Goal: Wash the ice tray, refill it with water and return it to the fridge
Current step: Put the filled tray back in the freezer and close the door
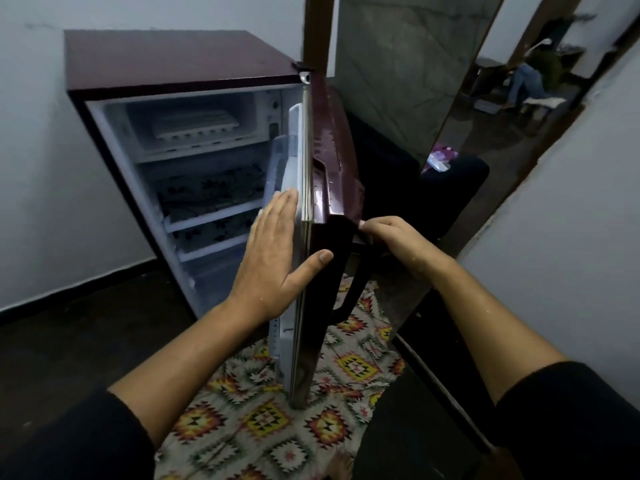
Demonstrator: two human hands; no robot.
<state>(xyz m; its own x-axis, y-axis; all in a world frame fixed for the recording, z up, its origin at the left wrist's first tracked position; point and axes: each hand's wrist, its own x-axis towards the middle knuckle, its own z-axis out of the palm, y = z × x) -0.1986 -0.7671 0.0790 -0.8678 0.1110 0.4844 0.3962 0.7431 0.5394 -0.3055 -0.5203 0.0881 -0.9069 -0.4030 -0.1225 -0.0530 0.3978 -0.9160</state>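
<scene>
Black sleeves [69, 441] frame the bottom corners. Left hand [273, 258] presses flat, fingers straight, on maroon fridge door [336, 181], centre. Right hand [391, 237] grips dark curved handle [355, 278]. White plastic ice tray [194, 124] sits in the freezer, upper left.

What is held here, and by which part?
Right hand grips the fridge door by its dark handle. Left hand lies flat on the door's inner side, thumb over its edge. The ice tray sits unheld in the freezer.

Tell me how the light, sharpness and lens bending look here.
Head view: dim room, brightest inside the fridge; glare streak on the door front; wide-angle bending bows the door edge and the wall; the ice tray looks soft.
</scene>
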